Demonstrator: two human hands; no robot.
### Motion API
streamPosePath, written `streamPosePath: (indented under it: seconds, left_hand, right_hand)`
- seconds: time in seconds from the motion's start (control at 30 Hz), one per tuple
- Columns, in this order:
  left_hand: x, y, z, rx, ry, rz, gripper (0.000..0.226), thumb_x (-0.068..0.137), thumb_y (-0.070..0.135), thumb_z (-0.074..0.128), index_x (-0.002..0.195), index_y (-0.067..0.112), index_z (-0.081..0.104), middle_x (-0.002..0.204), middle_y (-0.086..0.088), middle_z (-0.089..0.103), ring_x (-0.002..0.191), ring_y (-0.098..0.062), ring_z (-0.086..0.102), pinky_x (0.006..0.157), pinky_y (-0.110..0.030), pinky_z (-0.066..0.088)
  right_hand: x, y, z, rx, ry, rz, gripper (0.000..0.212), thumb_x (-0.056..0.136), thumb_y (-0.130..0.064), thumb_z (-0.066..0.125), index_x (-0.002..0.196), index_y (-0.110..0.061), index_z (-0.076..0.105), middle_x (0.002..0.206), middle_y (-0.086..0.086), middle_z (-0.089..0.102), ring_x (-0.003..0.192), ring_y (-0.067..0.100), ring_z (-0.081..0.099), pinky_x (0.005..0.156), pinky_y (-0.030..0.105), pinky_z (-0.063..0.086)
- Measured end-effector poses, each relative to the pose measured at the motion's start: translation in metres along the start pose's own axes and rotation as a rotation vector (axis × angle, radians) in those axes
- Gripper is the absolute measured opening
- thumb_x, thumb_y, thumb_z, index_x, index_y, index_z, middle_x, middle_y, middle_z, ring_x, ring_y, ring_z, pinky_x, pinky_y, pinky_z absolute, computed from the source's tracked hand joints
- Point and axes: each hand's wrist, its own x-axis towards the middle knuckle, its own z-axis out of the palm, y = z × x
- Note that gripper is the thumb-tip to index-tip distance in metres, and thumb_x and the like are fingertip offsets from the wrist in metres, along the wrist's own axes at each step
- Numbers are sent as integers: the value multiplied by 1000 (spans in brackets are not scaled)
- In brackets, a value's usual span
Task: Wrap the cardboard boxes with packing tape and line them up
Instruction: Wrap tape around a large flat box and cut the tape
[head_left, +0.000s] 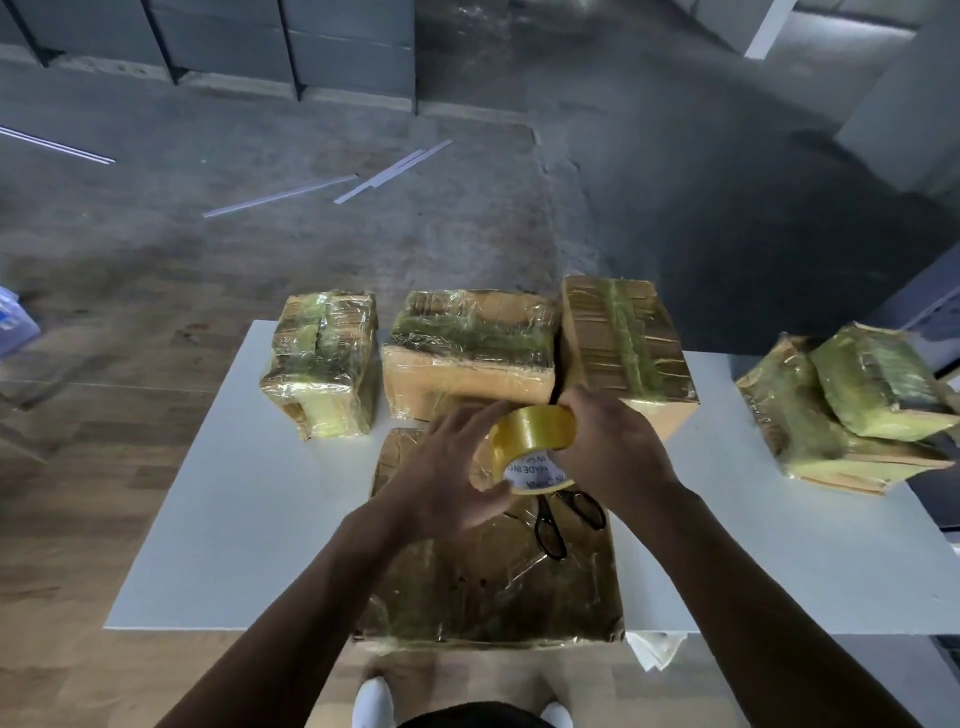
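A yellow roll of packing tape (535, 436) is held up between both hands above a large flat cardboard box (488, 587) covered in tape at the table's near edge. My left hand (447, 478) grips the roll's left side with curled fingers. My right hand (608, 447) holds its right side. Three taped boxes stand in a row behind: a small one (324, 364), a middle one (467, 348) and a tilted one (623, 338).
Black scissors (558, 525) lie on the large box under the roll. Two more taped boxes (841, 405) are stacked at the right of the white table (218, 499). White strips (332, 182) lie on the floor beyond. My white shoes (371, 701) show below the table edge.
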Motion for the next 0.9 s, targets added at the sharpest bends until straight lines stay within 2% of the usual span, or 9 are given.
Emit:
streamPosePath:
  seconds: [0.07,0.17,0.27,0.37,0.43,0.53,0.63,0.7,0.9]
  left_hand:
    - [14,10,-3,80,-12,38,89,76,49,70,150,26,27,142,6,42,120,-10,33,89,-23,28]
    - [25,13,-1,68,118,4,54,81,23,73,131,17,54,119,-3,63,101,-15,49,69,-9,25]
    - [23,5,1,-16,150,-91,49,80,23,75,124,17,56,105,-1,62,87,-9,48,62,-5,31]
    - [23,-4,2,-177,132,-219,48,80,32,74,121,20,52,97,6,57,79,-11,55,57,-15,39]
    - [25,-7,2,-202,133,-268,46,80,35,73,118,22,52,96,5,58,77,-10,56,55,-19,41]
    - [28,-12,3,-218,131,-295,41,80,39,72,113,25,51,97,2,59,79,-15,59,57,-26,48]
    - [29,-14,4,-265,134,-320,33,81,40,71,103,28,51,95,2,59,80,-17,59,60,-30,49]
    - [31,-14,4,-298,133,-324,30,81,39,71,100,28,51,94,2,60,80,-19,60,59,-29,48]
    - [34,-22,4,-312,113,-363,34,80,40,71,103,24,52,99,1,60,85,-23,63,69,-45,54]
  right_hand:
    - [1,-4,5,-1,2,-14,44,81,-40,69,114,-16,52,107,6,58,97,24,58,76,32,43]
    - [-1,1,9,86,42,-58,48,80,-35,72,119,-18,52,110,2,57,100,20,57,78,29,43]
    - [-10,20,19,308,61,3,62,79,-38,73,133,-23,46,113,-9,51,98,7,53,79,24,47]
    - [-31,39,51,364,-41,133,45,86,-29,68,128,-16,54,111,0,61,89,9,58,71,20,49]
    - [-44,47,78,182,-144,147,41,90,-25,62,128,-12,54,117,8,60,101,18,59,80,24,48]
    - [-48,45,98,-53,-172,162,47,93,-37,55,132,-14,45,130,8,51,115,22,50,90,27,44]
    - [-41,33,102,-222,-244,211,52,92,-46,53,131,-14,42,131,10,50,118,25,49,92,32,44]
    - [-39,29,103,-310,-282,222,51,92,-43,53,131,-13,42,127,9,54,116,25,52,91,34,44]
    - [-45,38,94,-209,-294,259,35,93,-36,58,120,-14,56,108,6,68,100,23,65,81,28,51]
